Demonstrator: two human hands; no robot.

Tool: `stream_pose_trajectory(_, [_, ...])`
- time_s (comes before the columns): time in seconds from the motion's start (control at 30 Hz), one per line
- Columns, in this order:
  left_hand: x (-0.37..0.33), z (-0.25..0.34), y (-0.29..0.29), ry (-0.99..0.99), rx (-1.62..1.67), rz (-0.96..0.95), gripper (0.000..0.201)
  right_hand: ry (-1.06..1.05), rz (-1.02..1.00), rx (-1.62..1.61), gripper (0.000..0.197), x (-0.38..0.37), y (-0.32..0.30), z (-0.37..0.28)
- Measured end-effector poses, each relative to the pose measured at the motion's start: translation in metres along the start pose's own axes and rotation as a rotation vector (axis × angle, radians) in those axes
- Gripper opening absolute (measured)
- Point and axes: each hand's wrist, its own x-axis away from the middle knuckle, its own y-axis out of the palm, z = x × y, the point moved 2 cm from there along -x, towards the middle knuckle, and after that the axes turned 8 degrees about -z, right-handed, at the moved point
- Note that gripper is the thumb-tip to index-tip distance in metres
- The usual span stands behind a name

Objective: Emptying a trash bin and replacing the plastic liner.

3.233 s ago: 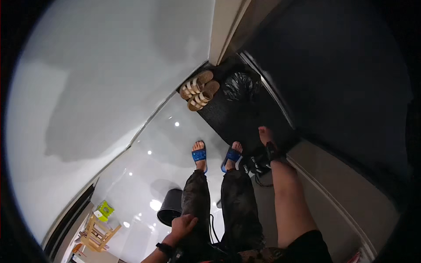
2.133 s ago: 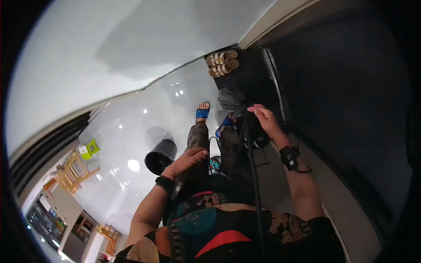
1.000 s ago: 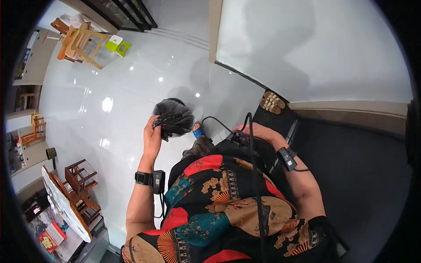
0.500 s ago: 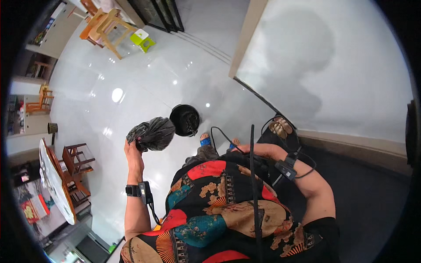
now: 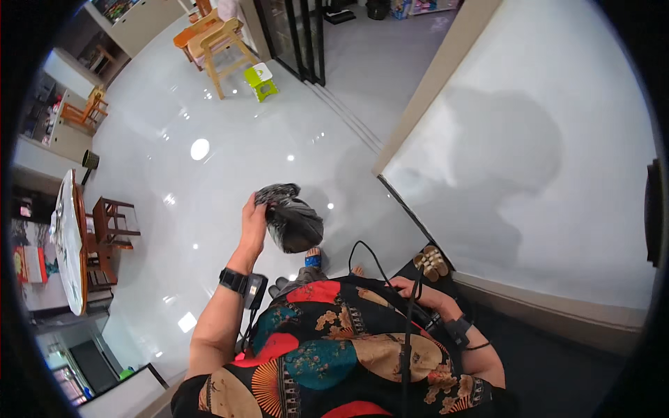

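My left hand (image 5: pixel 254 221) is closed on the gathered top of a black plastic bag (image 5: pixel 296 224), which hangs bulging in front of me over the floor. What is inside the bag does not show. My right hand (image 5: pixel 421 294) is low at my right side, against my dark clothing and beside a black cable (image 5: pixel 373 252). Its fingertips are partly hidden, so whether it holds anything is unclear. Both wrists carry strapped black devices. Just below the bag shows my foot in a blue sandal (image 5: pixel 313 260).
Beige sandals (image 5: pixel 431 263) sit by the white wall (image 5: pixel 502 139) at right. A doorway with black sliding panels (image 5: pixel 300 49) opens ahead. A green and white step stool (image 5: pixel 261 82) and a wooden high chair (image 5: pixel 221 52) stand far off. Left are a table (image 5: pixel 70 244) and dark stool (image 5: pixel 115 221).
My left hand has moved right with the bag, and the bag hangs lower. My right forearm has drawn in to my side. The black bucket seen earlier by my feet is out of sight.
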Motion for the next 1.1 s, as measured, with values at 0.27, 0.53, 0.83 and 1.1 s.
stream_pose_trajectory(0.27, [-0.03, 0.053, 0.047, 0.072, 0.085, -0.087, 0.026, -0.116, 0.079, 0.1, 0.052, 0.041, -0.004, 0.035])
stream_pose_trajectory(0.53, [-0.033, 0.09, 0.054, 0.09, 0.069, -0.168, 0.023, -0.171, 0.08, -0.254, 0.066, 0.052, 0.002, 0.119])
stream_pose_trajectory(0.83, [-0.024, 0.106, 0.044, 0.11, 0.053, -0.423, 0.04, 0.143, -0.076, -0.229, 0.053, 0.06, -0.058, 0.024])
stream_pose_trajectory(1.1, [0.0, 0.111, 0.045, 0.148, -0.219, -0.239, 0.036, 0.254, 0.351, 1.007, 0.034, 0.028, -0.157, -0.095])
